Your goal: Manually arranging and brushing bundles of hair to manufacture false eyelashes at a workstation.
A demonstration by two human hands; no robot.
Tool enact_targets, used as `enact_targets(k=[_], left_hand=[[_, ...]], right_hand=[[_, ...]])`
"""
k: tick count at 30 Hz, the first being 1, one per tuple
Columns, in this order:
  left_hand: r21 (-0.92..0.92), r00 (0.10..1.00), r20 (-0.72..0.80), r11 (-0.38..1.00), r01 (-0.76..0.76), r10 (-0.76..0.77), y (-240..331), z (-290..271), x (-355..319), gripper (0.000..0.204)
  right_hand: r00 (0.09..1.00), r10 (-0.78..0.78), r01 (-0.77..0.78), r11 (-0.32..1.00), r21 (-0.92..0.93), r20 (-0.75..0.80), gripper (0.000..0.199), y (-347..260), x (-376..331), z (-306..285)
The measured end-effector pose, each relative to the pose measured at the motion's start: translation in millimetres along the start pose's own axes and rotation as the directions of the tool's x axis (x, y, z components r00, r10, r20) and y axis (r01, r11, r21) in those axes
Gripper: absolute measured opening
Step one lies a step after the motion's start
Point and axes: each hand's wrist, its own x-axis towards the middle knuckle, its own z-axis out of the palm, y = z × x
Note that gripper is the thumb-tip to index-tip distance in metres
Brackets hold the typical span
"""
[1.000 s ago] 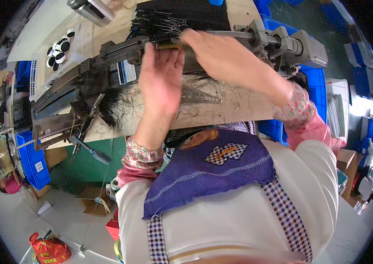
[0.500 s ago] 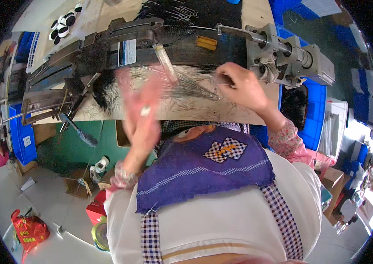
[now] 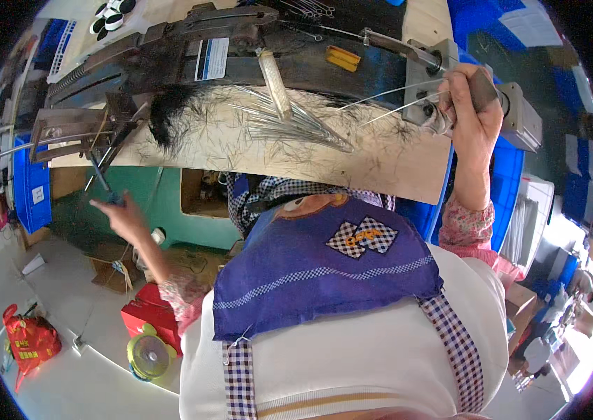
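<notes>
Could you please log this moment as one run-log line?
left hand: on blue-handled lever | right hand: gripping wires | wire bundle: on board

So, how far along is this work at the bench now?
Done: a fan of thin metal wires lies on the board. In hand: the right hand grips wires at the machine's right end; the left hand holds a blue lever. Left: a tuft of black bristles lies loose.

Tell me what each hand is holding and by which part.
The right hand grips thin metal wires at their right ends, by the machine. The left hand holds a lever by its blue lower end.
</notes>
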Motion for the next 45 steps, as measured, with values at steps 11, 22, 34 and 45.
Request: enact_targets(k=[11, 22, 34, 45], left_hand=[[-0.733, 0.147, 0.654, 0.670, -0.121, 0.742, 243.6, -73.3, -92.0, 0.031], [-0.768, 0.439, 0.583, 0.289, 0.571, 0.683, 263.5, -20.4, -128.6, 0.021], [-0.115, 0.529, 0.329, -0.522, 0.845, 0.783, 197.3, -41.0, -41.9, 0.011], [-0.921, 0.199, 0.380, 0.389, -0.007, 0.903, 333.2, 27.1, -82.8, 0.020]], right_hand=[[0.833, -0.083, 0.250, 0.938, -0.239, 0.547, 0.020, -69.1, 33.9, 84.0], [0.633, -0.379, 0.772, 0.378, -0.511, 0.675, 0.015, 19.9, 81.3, 64.2], [0.733, -0.363, 0.668, 0.547, -0.505, 0.575, 0.010, 0.2, 51.0, 74.4], [0.677, -0.139, 0.644, 0.586, -0.491, 0.723, 0.019, -11.1, 114.0, 66.9]])
